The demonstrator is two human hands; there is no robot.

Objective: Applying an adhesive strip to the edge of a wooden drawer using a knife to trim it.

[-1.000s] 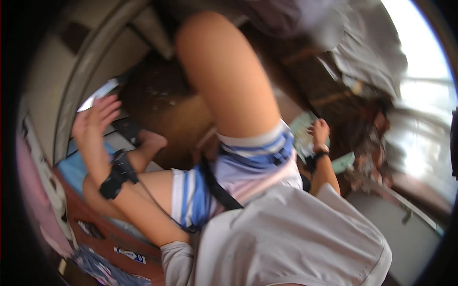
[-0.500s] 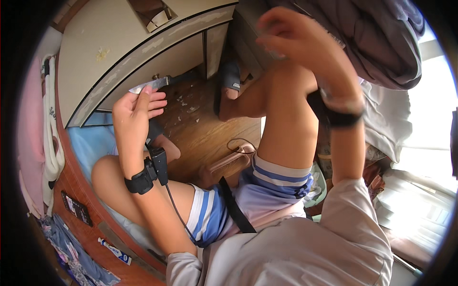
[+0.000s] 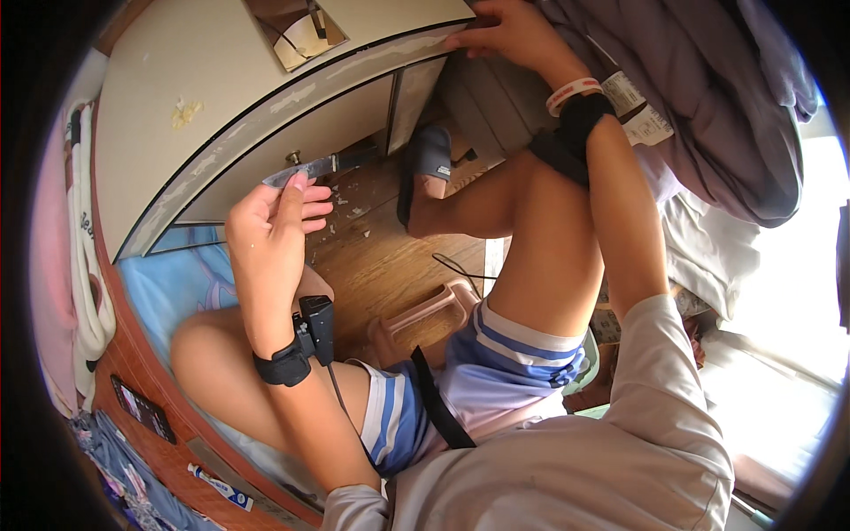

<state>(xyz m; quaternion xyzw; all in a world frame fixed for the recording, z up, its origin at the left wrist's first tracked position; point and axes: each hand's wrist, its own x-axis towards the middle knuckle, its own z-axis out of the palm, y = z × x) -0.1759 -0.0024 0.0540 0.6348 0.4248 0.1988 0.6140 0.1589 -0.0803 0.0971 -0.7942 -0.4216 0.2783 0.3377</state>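
My left hand (image 3: 273,221) is closed on a knife (image 3: 310,168), pinching it by its silvery blade. The knife's dark handle points away to the right, past the front of a cream-coloured desk (image 3: 204,88). At the far right corner of this desk, my right hand (image 3: 518,35) has its fingertips on the edge strip (image 3: 390,55). The thumb and fingers there are apart and hold nothing that I can see. The dark-bordered strip is patchy, with pale flakes and peeled areas along its length. A brass-coloured knob (image 3: 293,157) sticks out just beyond the knife.
Pale scraps (image 3: 354,212) lie scattered on the wooden floor (image 3: 372,257). A pink plastic stool (image 3: 425,314) stands between my legs. A square mirror (image 3: 297,35) rests on the desk. To the left are a phone (image 3: 143,409) and a tube (image 3: 220,487); dark clothing (image 3: 708,97) hangs at right.
My right hand has moved from above my knee, up and left, onto the desk's edge. My left hand, still pinching the knife, has shifted slightly right and down.
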